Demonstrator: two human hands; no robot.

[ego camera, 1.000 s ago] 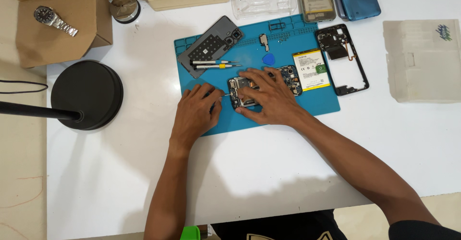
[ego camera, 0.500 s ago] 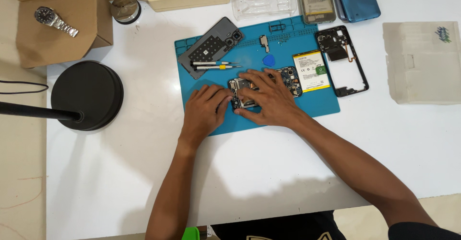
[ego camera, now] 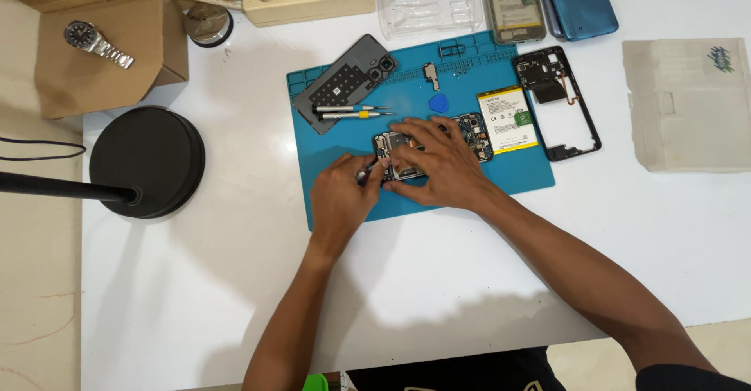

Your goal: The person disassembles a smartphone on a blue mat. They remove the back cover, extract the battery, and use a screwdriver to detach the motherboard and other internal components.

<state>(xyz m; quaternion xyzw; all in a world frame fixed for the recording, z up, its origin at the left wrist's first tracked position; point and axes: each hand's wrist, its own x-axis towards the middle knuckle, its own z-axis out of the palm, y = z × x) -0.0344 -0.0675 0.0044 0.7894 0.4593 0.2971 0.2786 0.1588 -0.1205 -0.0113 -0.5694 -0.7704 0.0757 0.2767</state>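
The right hand [ego camera: 438,164] is pressing flat on the phone board [ego camera: 434,145] lying on the blue mat [ego camera: 501,176], while the left hand [ego camera: 340,195] is gripping a thin tool [ego camera: 366,172] whose tip may be slipping and scratching the small parts

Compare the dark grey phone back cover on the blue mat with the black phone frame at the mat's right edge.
The dark grey back cover is a solid panel; the black frame is an open rectangle showing the surface through it. The cover lies diagonally with two screwdrivers across its lower end; the frame lies nearly upright, bare. Both rest untouched by either hand.
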